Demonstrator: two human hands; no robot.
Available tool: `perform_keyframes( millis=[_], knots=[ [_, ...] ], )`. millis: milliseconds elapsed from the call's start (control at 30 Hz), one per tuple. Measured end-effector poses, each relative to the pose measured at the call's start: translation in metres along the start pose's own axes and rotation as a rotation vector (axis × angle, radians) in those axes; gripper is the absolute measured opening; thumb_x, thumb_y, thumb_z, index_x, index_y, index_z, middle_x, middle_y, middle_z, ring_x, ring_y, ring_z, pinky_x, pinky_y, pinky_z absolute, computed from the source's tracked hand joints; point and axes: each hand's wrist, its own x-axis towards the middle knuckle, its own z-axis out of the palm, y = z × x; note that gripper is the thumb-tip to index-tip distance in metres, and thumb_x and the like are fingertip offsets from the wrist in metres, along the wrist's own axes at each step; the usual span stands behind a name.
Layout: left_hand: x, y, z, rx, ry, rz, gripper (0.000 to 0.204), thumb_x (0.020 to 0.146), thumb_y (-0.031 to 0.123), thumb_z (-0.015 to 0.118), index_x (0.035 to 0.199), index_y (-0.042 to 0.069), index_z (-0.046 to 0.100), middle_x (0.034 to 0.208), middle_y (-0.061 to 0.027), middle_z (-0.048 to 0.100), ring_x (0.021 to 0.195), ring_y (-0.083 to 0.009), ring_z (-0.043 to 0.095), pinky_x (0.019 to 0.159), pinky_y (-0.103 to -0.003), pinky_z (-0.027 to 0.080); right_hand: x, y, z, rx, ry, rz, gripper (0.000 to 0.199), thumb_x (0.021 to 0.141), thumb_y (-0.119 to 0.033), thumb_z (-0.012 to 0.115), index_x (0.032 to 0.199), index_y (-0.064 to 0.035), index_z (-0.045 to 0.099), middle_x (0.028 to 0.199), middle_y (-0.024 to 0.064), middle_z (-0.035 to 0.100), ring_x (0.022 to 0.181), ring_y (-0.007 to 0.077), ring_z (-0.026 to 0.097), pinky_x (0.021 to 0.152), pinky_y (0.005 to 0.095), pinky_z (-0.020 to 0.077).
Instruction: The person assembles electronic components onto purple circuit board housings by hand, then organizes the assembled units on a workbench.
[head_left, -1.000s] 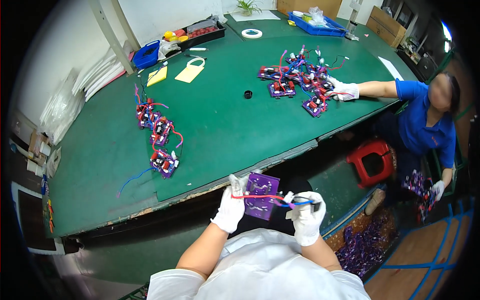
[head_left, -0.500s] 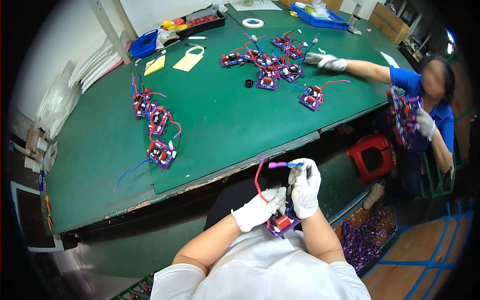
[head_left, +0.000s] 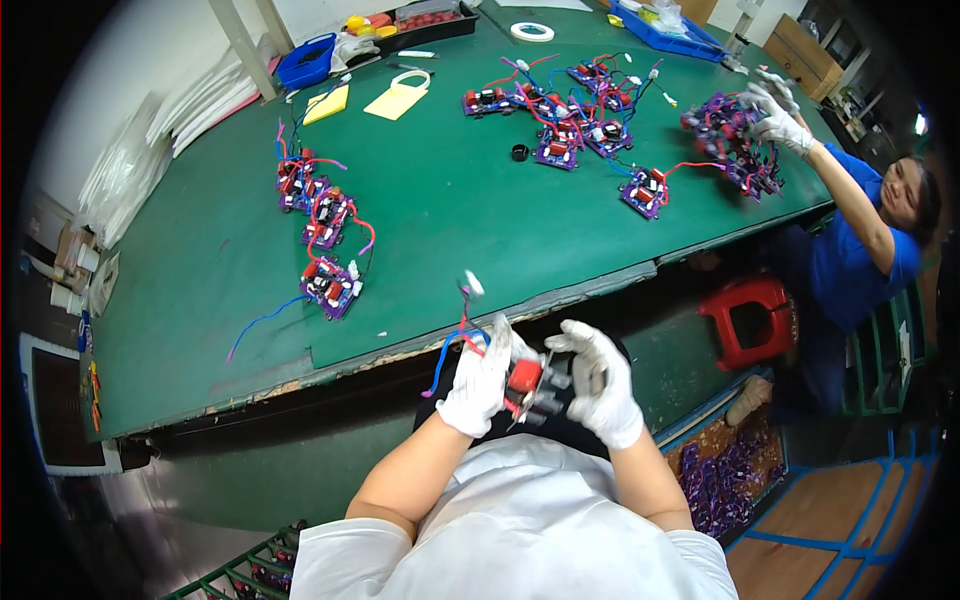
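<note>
Above my lap, short of the table edge, my white-gloved left hand (head_left: 478, 378) grips a small circuit board (head_left: 525, 378). The board is tilted and blurred by motion, with a red block-shaped part on it. Its red and blue wires stick out past my left fingers, and a white connector (head_left: 473, 284) rises at the end of one. Beside the board on its right, my gloved right hand (head_left: 603, 385) has its fingers apart and curved, with nothing visible in them. Whether a right fingertip touches the board I cannot make out.
Purple boards with wires lie on the green table (head_left: 430, 230), in a row (head_left: 328, 215) left and a cluster (head_left: 560, 140) farther back. A co-worker in blue handles more boards (head_left: 735, 145) at the right. A red stool (head_left: 745, 318) and a board-filled box (head_left: 730, 475) stand below.
My left hand has turned the board upward and moved slightly left. My right hand let go of the blue wire and opened. The co-worker brought a bundle of boards onto the table.
</note>
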Motion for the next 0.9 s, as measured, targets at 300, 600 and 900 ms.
perform_keyframes(
  millis=[300, 600, 900],
  knots=[
    [-0.003, 0.041, 0.031, 0.226, -0.066, 0.316, 0.044, 0.095, 0.044, 0.041, 0.096, 0.001, 0.055, 0.086, -0.0093, 0.061, 0.079, -0.0147, 0.056, 0.078, -0.029, 0.044, -0.005, 0.011, 0.009, 0.087, 0.344, 0.344, 0.091, 0.063, -0.048, 0.080, 0.129, 0.0000, 0.039, 0.118, 0.0102, 0.053, 0.105, 0.0181, 0.054, 0.092, 0.0337, 0.0448],
    [0.001, 0.055, 0.024, 0.596, -0.181, 0.730, 0.056, 0.094, 0.048, 0.036, 0.089, -0.003, 0.059, 0.078, -0.0116, 0.065, 0.072, -0.0235, 0.064, 0.070, -0.034, 0.052, -0.025, 0.014, -0.003, 1.196, 0.004, 0.463, 0.093, 0.066, -0.042, 0.077, 0.135, 0.0007, 0.032, 0.125, 0.0204, 0.050, 0.110, 0.0318, 0.054, 0.092, 0.0425, 0.0479],
    [-0.009, 0.053, 0.018, 0.483, -0.357, 0.798, 0.043, 0.069, 0.029, 0.069, 0.104, 0.005, 0.062, 0.098, -0.0125, 0.062, 0.098, -0.0290, 0.056, 0.084, -0.039, 0.047, -0.016, 0.010, 0.001, 1.177, -0.066, 0.368, 0.101, 0.059, -0.046, 0.079, 0.134, 0.0011, 0.032, 0.125, 0.0175, 0.049, 0.116, 0.0273, 0.050, 0.102, 0.0405, 0.0378]
  ],
)
